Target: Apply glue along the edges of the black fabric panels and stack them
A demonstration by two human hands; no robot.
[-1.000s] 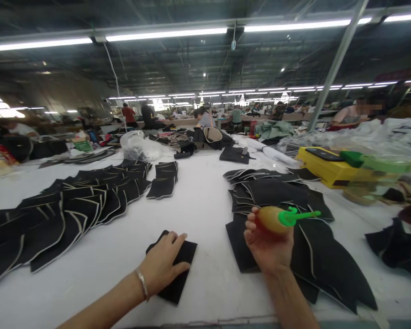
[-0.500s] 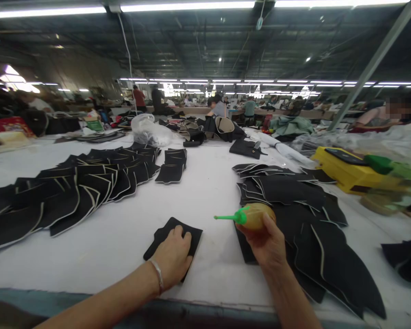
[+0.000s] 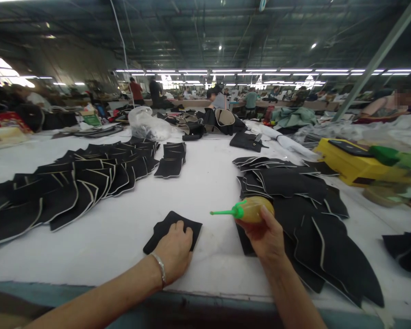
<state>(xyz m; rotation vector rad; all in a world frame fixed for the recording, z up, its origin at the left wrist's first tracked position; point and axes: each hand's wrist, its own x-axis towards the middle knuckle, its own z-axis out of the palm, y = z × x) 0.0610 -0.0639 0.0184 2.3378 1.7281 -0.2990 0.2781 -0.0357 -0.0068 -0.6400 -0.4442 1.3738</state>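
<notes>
My left hand [image 3: 174,251] rests palm down on a small black fabric piece [image 3: 162,228] with a notched outline. Its fingers lie slightly apart on top, and the hand hides the piece's lower part. My right hand [image 3: 265,235] is wrapped round a yellowish squeeze bottle [image 3: 255,210] with a green nozzle. The nozzle points left, above the white tabletop [image 3: 205,192] and to the upper right of the fabric piece. Behind and beside the bottle lies a pile of black cut pieces [image 3: 292,187] with pale edges, overlapping one another.
Long overlapping rows of black pieces [image 3: 58,196] spread over the left side, with a smaller stack [image 3: 170,167] beside them. A yellow box [image 3: 354,164] stands at the right. Farther back are a clear plastic bag [image 3: 145,123] and dark bags [image 3: 222,121]; people work beyond.
The bottle has shifted slightly left, its nozzle now nearer to the fabric piece. My left hand stays on the piece, sliding a little over it. The camera view has tilted down slightly.
</notes>
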